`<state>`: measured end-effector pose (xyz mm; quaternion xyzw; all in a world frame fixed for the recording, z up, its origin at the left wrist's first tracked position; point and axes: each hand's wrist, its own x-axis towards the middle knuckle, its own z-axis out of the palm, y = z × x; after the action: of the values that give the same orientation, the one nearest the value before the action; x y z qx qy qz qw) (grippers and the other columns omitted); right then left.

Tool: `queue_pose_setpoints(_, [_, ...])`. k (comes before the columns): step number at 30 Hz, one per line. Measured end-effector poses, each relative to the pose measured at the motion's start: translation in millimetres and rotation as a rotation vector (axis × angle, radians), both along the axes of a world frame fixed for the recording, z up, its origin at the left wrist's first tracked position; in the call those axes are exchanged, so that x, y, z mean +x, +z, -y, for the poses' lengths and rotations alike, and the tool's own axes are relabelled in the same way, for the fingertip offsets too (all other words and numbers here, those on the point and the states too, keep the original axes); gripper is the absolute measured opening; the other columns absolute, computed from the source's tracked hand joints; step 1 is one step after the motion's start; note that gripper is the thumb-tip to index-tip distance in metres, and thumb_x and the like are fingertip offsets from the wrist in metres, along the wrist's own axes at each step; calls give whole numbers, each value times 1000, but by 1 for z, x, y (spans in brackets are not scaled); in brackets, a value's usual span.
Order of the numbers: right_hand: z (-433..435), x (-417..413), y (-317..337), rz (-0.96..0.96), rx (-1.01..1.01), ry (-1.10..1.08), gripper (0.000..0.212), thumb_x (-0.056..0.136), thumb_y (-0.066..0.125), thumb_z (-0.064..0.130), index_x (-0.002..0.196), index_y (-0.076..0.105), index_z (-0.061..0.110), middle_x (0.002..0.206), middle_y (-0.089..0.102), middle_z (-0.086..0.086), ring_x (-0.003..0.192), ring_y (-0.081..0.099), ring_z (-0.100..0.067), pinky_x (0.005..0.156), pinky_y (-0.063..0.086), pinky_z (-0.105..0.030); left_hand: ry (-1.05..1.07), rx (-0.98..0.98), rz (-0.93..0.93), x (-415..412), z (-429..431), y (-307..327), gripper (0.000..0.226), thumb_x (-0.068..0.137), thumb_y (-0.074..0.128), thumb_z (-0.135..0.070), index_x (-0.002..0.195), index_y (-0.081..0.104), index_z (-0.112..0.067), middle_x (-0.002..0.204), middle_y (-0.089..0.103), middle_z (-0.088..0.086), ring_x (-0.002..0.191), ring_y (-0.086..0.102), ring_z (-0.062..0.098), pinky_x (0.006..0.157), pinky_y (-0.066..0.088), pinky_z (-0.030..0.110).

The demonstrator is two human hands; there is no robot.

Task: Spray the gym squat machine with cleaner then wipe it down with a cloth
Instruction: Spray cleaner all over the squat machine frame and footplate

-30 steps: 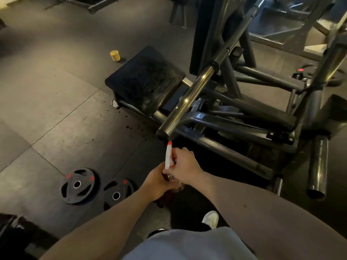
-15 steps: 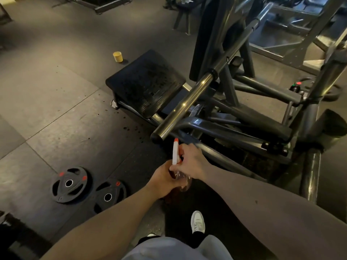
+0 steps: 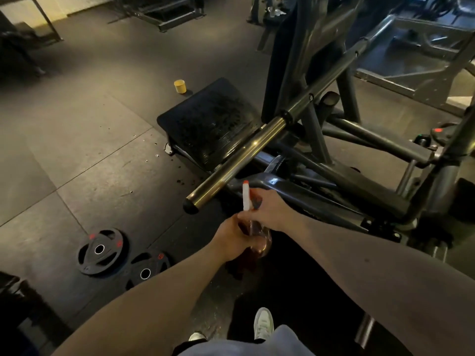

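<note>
A spray bottle (image 3: 259, 237) with a clear body and a white nozzle tipped in orange sits between both my hands. My left hand (image 3: 231, 238) grips the bottle's body from the left. My right hand (image 3: 267, 210) is curled round the neck and trigger. The nozzle points up toward the squat machine's chrome weight sleeve (image 3: 236, 163), just below its black end cap. The machine's dark frame (image 3: 334, 181) and black footplate (image 3: 210, 124), which looks wet with droplets, lie beyond. No cloth shows.
Two black weight plates (image 3: 102, 250) lie on the rubber floor at lower left. A small yellow cup (image 3: 180, 86) stands behind the footplate. My white shoes (image 3: 262, 323) are at the bottom. More racks fill the back and right.
The view has tilted up and back a little. Both hands with the bottle have shifted slightly right and nearer to the frame, under the chrome sleeve's end.
</note>
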<state>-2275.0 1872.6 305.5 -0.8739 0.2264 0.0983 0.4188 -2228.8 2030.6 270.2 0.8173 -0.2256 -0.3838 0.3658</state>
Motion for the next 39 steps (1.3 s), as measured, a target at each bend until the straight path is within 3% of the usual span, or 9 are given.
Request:
queue_pose_setpoints(2, [20,5,9,1,53,10,80,73,87,50,143,55,26,130,61,6,117,59,-14,103,52,-38,16,0,3,-1,19,6,72,77,87,-43,138,52,-30,125,61,-12,116,60,10,104,51,36])
queue_pose_setpoints(4, [43,9,12,-18,66,29,77,75,87,45,143,57,25,128,63,7,115,60,-13,103,51,-38,30,4,5,-1,36,8,76,73,88,-48,138,52,-30,124,61,-13,115,59,9,104,51,37])
queue_pose_setpoints(8, [75,13,15,-42,47,55,55,74,89,43,121,69,22,108,70,5,100,67,-12,91,56,-32,60,4,-18,-5,64,16,69,76,88,-43,133,52,-31,112,58,-17,106,58,4,95,50,29])
queue_pose_setpoints(11, [90,14,18,-30,-19,89,43,75,87,45,107,69,22,100,69,3,93,67,-13,83,57,-31,61,1,-24,-7,80,19,63,79,86,-41,131,53,-33,107,56,-19,111,57,7,99,48,32])
queue_pose_setpoints(17, [111,10,15,-12,20,172,73,71,87,49,134,61,23,118,66,8,112,63,-13,102,53,-39,109,4,-39,-14,97,15,52,79,86,-38,117,51,-36,104,56,-20,96,54,-1,94,47,28])
queue_pose_setpoints(23, [118,7,9,18,9,155,49,74,89,43,113,68,20,103,70,4,96,67,-12,93,58,-41,116,2,-50,-16,104,11,49,81,86,-31,115,51,-37,104,59,-18,99,58,2,99,49,32])
queue_pose_setpoints(28, [111,2,-3,6,61,98,70,71,89,49,129,60,21,115,66,5,107,65,-15,97,56,-40,90,49,-64,-12,96,5,68,74,90,-28,133,56,-33,118,64,-14,115,60,9,107,50,43])
queue_pose_setpoints(33, [70,-11,-18,-66,145,89,89,69,91,47,145,50,26,140,58,6,130,56,-17,110,49,-42,40,102,-46,-16,53,-7,66,77,87,-28,133,54,-36,120,63,-16,114,59,4,107,50,38])
queue_pose_setpoints(39, [-28,-6,-55,-98,195,87,91,66,94,44,144,49,31,135,57,5,128,56,-17,109,49,-41,51,224,-72,-8,-42,-29,61,76,87,-29,126,55,-42,117,62,-17,110,59,1,103,52,35])
